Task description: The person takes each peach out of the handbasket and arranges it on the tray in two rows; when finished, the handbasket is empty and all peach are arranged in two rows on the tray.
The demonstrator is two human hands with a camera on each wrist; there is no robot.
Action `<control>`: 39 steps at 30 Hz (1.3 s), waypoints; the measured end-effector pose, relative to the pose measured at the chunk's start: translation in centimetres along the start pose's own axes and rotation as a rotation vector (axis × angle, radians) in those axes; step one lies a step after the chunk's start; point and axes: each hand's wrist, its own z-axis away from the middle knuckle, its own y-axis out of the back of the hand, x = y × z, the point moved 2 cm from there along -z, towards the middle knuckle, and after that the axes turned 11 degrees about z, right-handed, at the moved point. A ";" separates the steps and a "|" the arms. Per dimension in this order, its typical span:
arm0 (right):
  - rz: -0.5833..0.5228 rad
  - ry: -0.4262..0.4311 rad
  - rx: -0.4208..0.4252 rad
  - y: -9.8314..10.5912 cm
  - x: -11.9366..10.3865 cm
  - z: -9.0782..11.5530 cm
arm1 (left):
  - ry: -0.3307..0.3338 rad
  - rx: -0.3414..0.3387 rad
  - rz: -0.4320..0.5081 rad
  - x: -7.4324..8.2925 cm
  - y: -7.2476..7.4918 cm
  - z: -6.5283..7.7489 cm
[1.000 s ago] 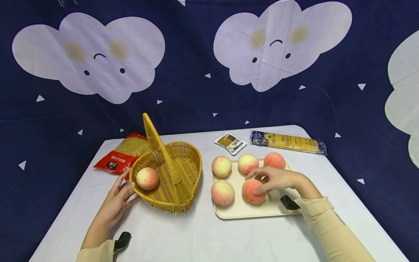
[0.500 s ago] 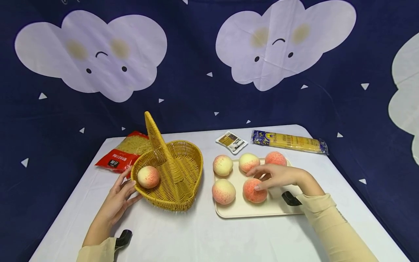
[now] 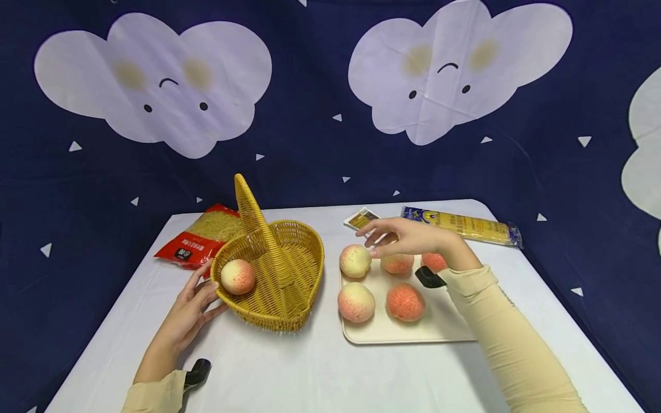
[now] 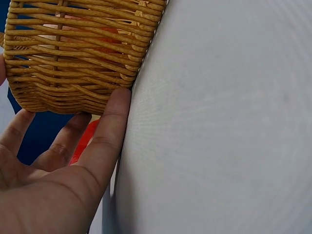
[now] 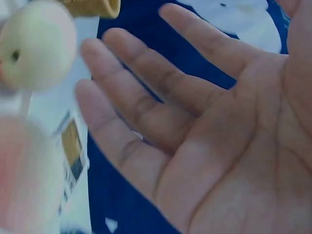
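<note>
My left hand (image 3: pixel 187 315) touches the left side of a heart-shaped wicker basket (image 3: pixel 310 287); in the left wrist view its extended fingers (image 4: pixel 105 131) lie against the woven wall (image 4: pixel 78 53). One pale peach with a red blush (image 3: pixel 238 277) sits in the basket, left of the handle. My right hand (image 3: pixel 408 236) hovers over the back of a cream tray (image 3: pixel 434 332), holding nothing, its fingertips near the back-left peach (image 3: pixel 355 261). Also on the tray are a front-left peach (image 3: pixel 356 302), a redder front peach (image 3: pixel 405 302) and two back peaches partly hidden by my right hand and wrist.
A red bag of pasta (image 3: pixel 198 238) lies behind the basket's left side. At the back are a small white packet (image 3: pixel 360 218), partly covered by my right hand, and a long yellow noodle pack (image 3: pixel 465 225). A dark blue cloud-print cloth (image 3: pixel 310 172) hangs behind the table.
My right hand has left the redder front peach and moved back and left toward the back-left peach. That front peach stays on the tray. My left hand remains at the basket.
</note>
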 end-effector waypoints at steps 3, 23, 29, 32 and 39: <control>-0.004 0.026 0.012 0.0 -1.1 -2.6 | -0.004 -0.001 -0.001 0.0 0.0 -0.1; 0.014 0.142 -0.021 -3.9 -6.7 -15.5 | -0.002 0.002 -0.011 -0.2 0.1 -0.2; 0.000 0.153 -0.079 -5.3 -7.7 -17.6 | 0.006 0.008 -0.009 -0.1 0.1 -0.2; 0.005 0.174 -0.110 -5.9 -8.2 -18.6 | 0.002 0.005 -0.007 -0.1 0.1 -0.1; 0.061 0.183 -0.166 -6.7 -9.4 -20.2 | -0.003 -0.004 -0.014 0.0 0.0 -0.2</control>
